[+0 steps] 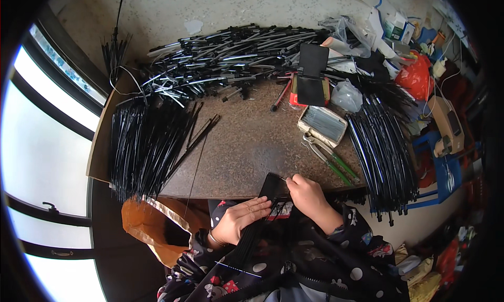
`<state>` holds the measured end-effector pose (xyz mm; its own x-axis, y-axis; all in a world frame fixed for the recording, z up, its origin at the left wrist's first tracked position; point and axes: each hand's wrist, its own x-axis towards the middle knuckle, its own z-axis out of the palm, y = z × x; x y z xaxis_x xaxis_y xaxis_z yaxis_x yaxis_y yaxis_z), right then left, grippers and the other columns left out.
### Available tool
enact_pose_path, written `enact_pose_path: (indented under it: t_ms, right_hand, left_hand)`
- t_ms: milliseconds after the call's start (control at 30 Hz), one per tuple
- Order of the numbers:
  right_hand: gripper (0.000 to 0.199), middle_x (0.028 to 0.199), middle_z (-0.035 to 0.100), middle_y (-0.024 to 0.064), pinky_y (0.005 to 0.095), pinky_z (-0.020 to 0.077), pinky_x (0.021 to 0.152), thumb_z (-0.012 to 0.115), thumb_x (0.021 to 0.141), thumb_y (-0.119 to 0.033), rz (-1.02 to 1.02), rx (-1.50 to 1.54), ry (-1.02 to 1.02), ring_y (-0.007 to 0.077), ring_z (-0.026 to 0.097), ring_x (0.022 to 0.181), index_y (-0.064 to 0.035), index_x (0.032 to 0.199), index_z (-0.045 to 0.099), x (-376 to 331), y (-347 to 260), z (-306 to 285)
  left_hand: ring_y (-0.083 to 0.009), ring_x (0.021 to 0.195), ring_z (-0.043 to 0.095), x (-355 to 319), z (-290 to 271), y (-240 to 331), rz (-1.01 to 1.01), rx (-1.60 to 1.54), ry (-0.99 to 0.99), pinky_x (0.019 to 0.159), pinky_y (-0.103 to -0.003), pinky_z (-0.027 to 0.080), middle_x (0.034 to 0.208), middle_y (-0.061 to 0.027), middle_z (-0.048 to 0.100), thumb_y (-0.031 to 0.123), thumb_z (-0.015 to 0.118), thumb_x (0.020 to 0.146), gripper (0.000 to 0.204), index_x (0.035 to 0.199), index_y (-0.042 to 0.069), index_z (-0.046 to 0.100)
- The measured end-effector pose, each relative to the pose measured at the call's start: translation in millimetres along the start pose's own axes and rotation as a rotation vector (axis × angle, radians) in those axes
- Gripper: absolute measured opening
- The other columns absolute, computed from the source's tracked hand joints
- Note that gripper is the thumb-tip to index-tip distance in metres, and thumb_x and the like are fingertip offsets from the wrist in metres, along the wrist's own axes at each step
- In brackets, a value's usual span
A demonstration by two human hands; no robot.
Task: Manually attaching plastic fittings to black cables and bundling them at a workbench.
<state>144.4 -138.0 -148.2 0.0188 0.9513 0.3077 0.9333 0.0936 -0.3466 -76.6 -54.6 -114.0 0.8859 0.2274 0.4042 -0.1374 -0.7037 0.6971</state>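
Note:
My left hand point(244, 217) lies with its fingers together over a flat black strip point(270, 185) at the table's near edge, and its thumb is hidden. Dark strands hang below that hand toward my lap. Beside the strip's upper end, the fingertips of my right hand point(310, 197) are pinched together on a thin metal wire or needle point(283, 178). The wire's point reaches the strip, though whether it passes through cannot be made out. A thin pale rod point(239, 269) rests across my dark patterned clothing.
On the speckled table point(236, 144), black rods form a left bundle point(149, 149), a right bundle point(383, 149) and a far heap point(226, 55). Green-handled pliers point(336, 163) lie near a box of thin wires point(323, 124) and a black stand point(312, 73). A brown bag point(147, 226) stands at lower left.

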Motion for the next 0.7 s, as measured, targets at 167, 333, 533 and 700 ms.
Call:
enact_pose_path:
  t_ms: [167,333,533,700]
  right_hand:
    - [0.008,0.072,0.050,0.0103,0.0385,0.0481,0.055,0.056,0.078,-0.005,-0.031,0.037,0.095,0.0279,0.058,0.065,-0.0021,0.084,0.060,4.7,3.7,5.5]
    - [0.006,0.073,0.051,0.0084,0.0375,0.0476,0.057,0.057,0.075,-0.005,0.058,-0.013,0.045,0.0268,0.056,0.067,-0.0050,0.081,0.060,6.4,-4.8,15.5]
    - [0.006,0.076,0.054,0.0052,0.0360,0.0469,0.057,0.059,0.073,-0.006,-0.223,-0.064,0.221,0.0237,0.054,0.066,-0.0056,0.079,0.061,10.5,49.3,-24.4]
    - [0.012,0.076,0.052,0.0041,0.0346,0.0471,0.057,0.059,0.073,-0.007,-0.148,-0.003,0.085,0.0209,0.056,0.072,-0.0057,0.085,0.062,-32.1,30.7,-23.7]
  left_hand:
    - [-0.0361,0.117,0.050,-0.3,-0.6,2.8,0.002,-0.006,0.001,0.099,-0.042,0.040,0.120,-0.0214,0.055,0.031,0.073,0.067,0.061,0.112,-0.007,0.056]
    - [-0.0361,0.117,0.050,2.5,0.3,5.0,-0.001,-0.003,-0.014,0.098,-0.042,0.040,0.121,-0.0214,0.055,0.030,0.073,0.067,0.061,0.112,-0.007,0.056]
    - [-0.0358,0.117,0.050,1.6,-8.0,5.0,-0.012,0.049,-0.047,0.098,-0.041,0.040,0.121,-0.0213,0.055,0.031,0.074,0.067,0.062,0.112,-0.007,0.055]
    - [-0.0354,0.117,0.050,5.4,-10.7,4.5,-0.009,0.028,-0.065,0.098,-0.040,0.040,0.121,-0.0212,0.054,0.032,0.074,0.066,0.063,0.113,-0.007,0.055]
